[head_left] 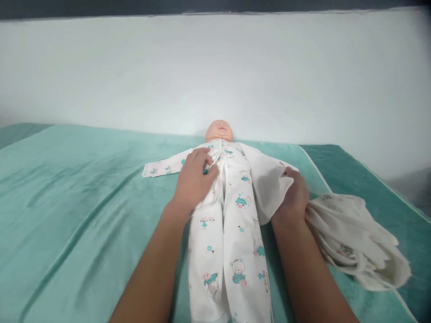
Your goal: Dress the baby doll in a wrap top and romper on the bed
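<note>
A baby doll (219, 131) lies on its back, head at the far end. It wears a white baby top (229, 154) and baby pants (239, 251), both printed with teal animals and houses. One sleeve stretches out to the left, and the top's right front panel is folded outward, plain inner side up. On the doll's chest, my left hand (197, 179) has its fingers curled with the thumb close to them, gripping the left front panel. My right hand (293, 193) is closed on the turned-out panel near the right sleeve; its fingertips are partly hidden.
A crumpled off-white printed cloth (357, 240) lies right of my right forearm. Light green bedding (84, 215) spreads under the doll, with a darker green strip (340, 172) at the right. A white wall (215, 72) rises right behind the doll's head.
</note>
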`<state>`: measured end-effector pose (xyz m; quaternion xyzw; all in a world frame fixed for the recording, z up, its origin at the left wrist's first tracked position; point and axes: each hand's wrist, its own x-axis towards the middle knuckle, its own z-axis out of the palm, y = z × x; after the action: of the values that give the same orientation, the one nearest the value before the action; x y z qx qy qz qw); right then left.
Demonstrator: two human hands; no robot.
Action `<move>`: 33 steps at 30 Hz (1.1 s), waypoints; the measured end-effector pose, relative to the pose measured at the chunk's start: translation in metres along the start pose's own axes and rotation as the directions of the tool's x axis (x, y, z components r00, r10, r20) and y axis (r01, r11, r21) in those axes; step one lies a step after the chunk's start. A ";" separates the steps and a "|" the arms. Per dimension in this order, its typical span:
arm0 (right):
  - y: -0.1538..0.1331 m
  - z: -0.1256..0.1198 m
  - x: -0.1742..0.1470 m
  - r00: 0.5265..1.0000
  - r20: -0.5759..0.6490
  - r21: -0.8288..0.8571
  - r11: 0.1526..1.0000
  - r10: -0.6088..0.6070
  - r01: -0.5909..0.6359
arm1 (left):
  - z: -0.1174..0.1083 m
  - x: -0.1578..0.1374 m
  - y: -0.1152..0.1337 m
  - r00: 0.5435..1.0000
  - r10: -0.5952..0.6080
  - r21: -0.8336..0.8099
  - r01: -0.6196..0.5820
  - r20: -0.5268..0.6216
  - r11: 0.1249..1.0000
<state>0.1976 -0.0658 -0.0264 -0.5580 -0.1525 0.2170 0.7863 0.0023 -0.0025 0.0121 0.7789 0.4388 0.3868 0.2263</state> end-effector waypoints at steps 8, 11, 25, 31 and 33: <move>0.005 0.020 -0.025 0.923 0.362 -0.224 0.974 0.127 -0.046 | -0.005 0.008 -0.029 0.945 -0.210 -0.152 0.176 -0.252 0.973; 0.006 0.017 -0.020 0.903 0.411 -0.184 0.981 0.129 -0.057 | -0.013 0.014 -0.057 0.847 -0.393 -0.259 0.314 -0.359 0.913; -0.004 0.021 -0.020 0.923 0.382 -0.225 0.963 -0.050 0.146 | -0.012 0.021 -0.075 0.966 0.063 0.386 0.039 -0.250 0.922; -0.007 0.051 0.015 0.783 0.621 -0.415 0.842 -0.015 0.345 | -0.004 0.028 -0.077 0.995 0.043 0.379 -0.004 -0.094 0.925; -0.003 0.065 0.031 0.765 0.644 -0.495 0.751 -0.020 0.437 | -0.004 0.030 -0.078 0.995 0.034 0.372 0.002 -0.091 0.928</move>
<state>0.1935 0.0019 -0.0023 -0.6602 -0.5275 0.2161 0.4891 -0.0317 0.0636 -0.0274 0.7917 0.5079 0.3356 0.0504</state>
